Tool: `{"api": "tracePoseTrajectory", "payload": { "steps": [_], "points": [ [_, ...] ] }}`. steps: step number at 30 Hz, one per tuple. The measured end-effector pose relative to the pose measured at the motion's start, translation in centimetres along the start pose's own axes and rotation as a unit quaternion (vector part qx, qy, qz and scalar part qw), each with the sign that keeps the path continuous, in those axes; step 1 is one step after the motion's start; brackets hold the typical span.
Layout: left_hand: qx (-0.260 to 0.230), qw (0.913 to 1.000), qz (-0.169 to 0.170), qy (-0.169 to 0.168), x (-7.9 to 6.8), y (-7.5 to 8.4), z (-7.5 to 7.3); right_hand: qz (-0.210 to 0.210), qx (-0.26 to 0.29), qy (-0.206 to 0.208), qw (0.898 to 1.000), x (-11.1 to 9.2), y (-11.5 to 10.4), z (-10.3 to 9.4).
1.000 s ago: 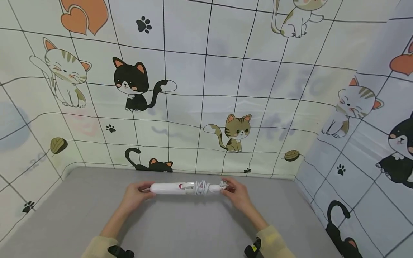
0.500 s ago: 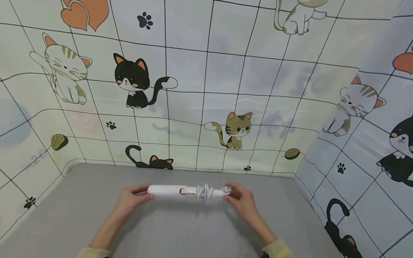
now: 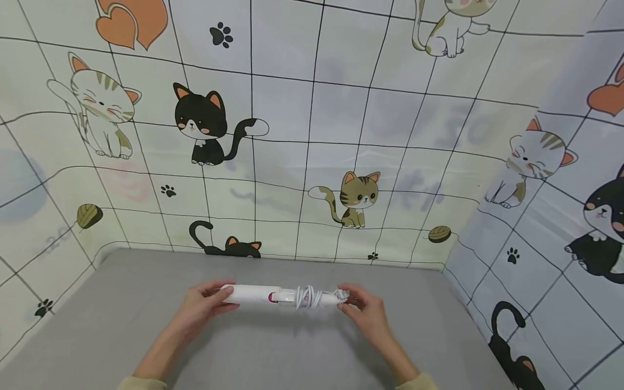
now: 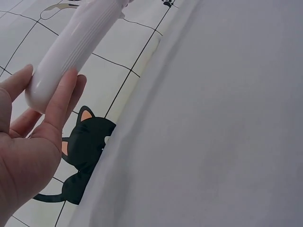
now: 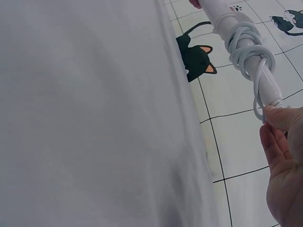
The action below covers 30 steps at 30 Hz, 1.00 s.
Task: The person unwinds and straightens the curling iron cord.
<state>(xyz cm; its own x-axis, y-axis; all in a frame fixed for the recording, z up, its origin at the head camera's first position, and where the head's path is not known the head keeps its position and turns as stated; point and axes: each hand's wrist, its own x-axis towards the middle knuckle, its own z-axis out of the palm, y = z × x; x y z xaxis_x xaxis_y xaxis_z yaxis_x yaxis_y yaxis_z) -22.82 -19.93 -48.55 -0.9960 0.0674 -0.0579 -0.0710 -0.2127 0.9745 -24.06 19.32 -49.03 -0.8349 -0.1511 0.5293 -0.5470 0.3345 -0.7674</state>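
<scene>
In the head view I see a person's two hands holding a white wand-shaped appliance [image 3: 251,294] level between them, over a grey surface [image 3: 278,352]. The left hand [image 3: 205,300] grips the thick, smooth end, its fingers closed narrowly about it. The right hand [image 3: 368,314] pinches the slimmer end with thumb and fingertips. A white cord [image 3: 307,298] is wound in loops round the slimmer half, and a small reddish patch shows near the middle of the body. A soft shadow lies on the grey below. Behind hangs a pale wall sheet [image 3: 283,108] ruled in dark lines and printed with cats, paw marks and hearts; a yellow sleeve [image 3: 141,383] shows at the left wrist.

In the left wrist view the rounded end sits between the fingers of the left hand — fingers to either side of it — and fine grooves run along the body.

In the right wrist view the coils bunch round the slim part, and one loop hangs down beside it to the right hand, whose thumb presses at the tip; just what its other fingers touch I can't tell.
</scene>
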Motion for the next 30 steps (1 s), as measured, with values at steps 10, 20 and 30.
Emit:
{"api": "tracePoseTrajectory", "payload": {
  "steps": [10,20,30],
  "points": [
    [0.012,0.9928,-0.01,-0.119,-1.0,0.3,0.5,-0.047,0.022,0.018,0.999,-1.1,-0.1,-0.3],
    [-0.017,0.9924,0.03,-0.118,-1.0,-0.2,0.8,0.054,0.02,0.052,0.997,-1.5,-0.9,-0.2],
    [-0.053,0.9873,0.066,-0.134,-0.9,-0.8,0.4,0.166,0.126,-0.052,0.977,-1.3,-2.0,-2.1]
  ]
}}
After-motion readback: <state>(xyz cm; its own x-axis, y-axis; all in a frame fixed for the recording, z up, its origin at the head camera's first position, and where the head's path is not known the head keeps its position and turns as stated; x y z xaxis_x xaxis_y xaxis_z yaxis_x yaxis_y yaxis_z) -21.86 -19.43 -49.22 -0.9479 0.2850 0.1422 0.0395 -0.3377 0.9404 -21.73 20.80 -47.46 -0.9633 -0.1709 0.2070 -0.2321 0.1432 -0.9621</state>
